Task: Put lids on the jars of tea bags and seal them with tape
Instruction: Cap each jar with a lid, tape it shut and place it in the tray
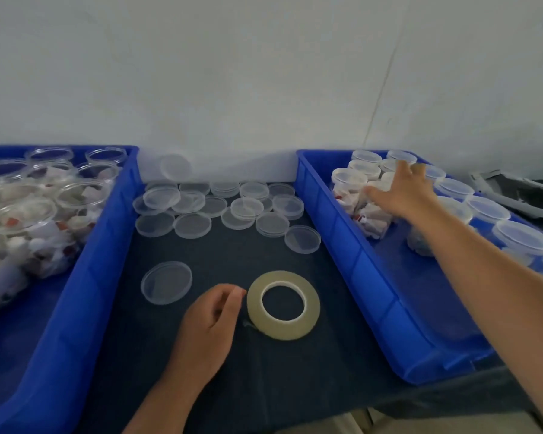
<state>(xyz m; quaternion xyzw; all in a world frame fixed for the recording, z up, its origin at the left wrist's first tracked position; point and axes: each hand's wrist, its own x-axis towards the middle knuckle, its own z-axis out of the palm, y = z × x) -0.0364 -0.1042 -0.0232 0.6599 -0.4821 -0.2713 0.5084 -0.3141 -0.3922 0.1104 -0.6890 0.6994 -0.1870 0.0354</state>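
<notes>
Roughly, you're partway: the left bin [107, 233] holds open jars [25, 211] of tea bags that need lids, while the right bin [342, 245] carries lidded jars [521, 236]; whether those are taped is unclear. Your right hand [402, 192] spreads over them, fingers apart. Loose lids [192, 225] lie between the bins. Your left hand [207, 327], loosely curled and empty, sits just beside the tape roll [282, 330].

Open cloth [220, 255] mid-table; lids [215, 206] crowd far edge, bins [351, 261] flank both sides.
</notes>
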